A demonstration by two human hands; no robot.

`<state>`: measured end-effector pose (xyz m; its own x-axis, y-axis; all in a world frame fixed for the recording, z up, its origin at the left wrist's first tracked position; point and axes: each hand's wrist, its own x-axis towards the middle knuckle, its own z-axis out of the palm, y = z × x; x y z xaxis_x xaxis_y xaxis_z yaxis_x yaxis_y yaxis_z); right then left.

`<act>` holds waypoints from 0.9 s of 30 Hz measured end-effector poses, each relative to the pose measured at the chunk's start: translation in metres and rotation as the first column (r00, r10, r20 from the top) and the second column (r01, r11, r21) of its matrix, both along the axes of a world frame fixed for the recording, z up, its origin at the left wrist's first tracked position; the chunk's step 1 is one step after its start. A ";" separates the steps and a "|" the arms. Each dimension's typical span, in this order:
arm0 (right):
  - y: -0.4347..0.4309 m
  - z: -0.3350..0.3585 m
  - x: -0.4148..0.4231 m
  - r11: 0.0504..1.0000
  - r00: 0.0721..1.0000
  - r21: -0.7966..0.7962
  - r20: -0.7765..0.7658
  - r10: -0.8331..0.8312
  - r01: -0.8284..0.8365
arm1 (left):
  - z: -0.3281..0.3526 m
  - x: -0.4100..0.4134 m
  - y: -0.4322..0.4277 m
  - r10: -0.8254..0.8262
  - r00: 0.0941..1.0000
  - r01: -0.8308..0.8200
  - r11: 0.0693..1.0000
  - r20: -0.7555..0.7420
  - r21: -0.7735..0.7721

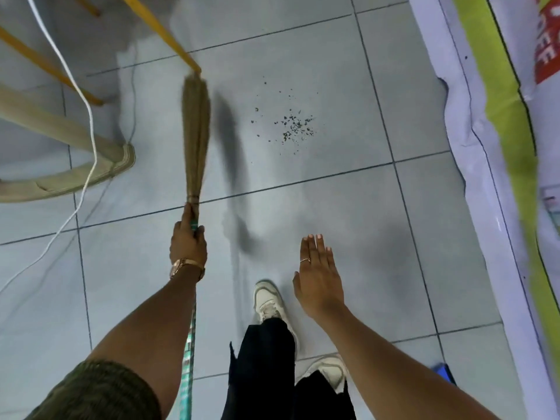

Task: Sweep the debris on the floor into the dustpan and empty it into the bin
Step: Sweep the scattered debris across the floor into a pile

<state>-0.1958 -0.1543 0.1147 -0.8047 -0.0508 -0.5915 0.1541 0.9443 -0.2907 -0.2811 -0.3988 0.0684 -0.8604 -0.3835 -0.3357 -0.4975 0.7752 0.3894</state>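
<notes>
Broom (196, 137) gripped by L hand (188, 242) at handle, bristles pointed fwd; R hand (318, 278) held flat, open, empty; debris (292, 125) scattered on tile floor (333, 207), right of bristles, apart.

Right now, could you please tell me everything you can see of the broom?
The broom is a long bundle of tan, straw-like bristles, bound where it meets a green patterned handle. The left hand grips it just below the binding. It points forward, left of the debris, looking blurred. Whether the tip touches the floor is unclear.
</notes>
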 end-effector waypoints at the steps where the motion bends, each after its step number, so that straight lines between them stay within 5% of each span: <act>1: 0.002 -0.009 -0.009 1.000 1.000 0.013 -0.012 0.012 -0.012 | -0.011 -0.005 -0.004 0.055 0.998 -0.055 0.998 0.018 -0.020; 7: 0.019 -0.114 -0.071 0.994 0.994 0.098 -0.098 0.049 -0.039 | -0.123 -0.014 -0.010 0.276 0.949 -0.270 0.961 0.153 -0.061; 14: 0.055 -0.221 -0.121 0.973 0.973 0.172 -0.148 0.179 -0.153 | -0.242 -0.017 0.059 0.303 0.943 -0.314 0.947 0.138 0.067; 27: 0.111 -0.255 -0.107 0.976 0.992 0.178 0.000 0.124 -0.122 | -0.285 -0.069 0.185 0.032 0.996 -0.046 0.980 0.078 0.191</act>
<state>-0.3027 -0.0432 -0.1407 -0.8052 -0.0448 -0.5914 0.0311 0.9926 -0.1175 -0.3497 -0.2136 -0.2162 -0.8159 -0.3382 -0.4689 -0.5589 0.6687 0.4903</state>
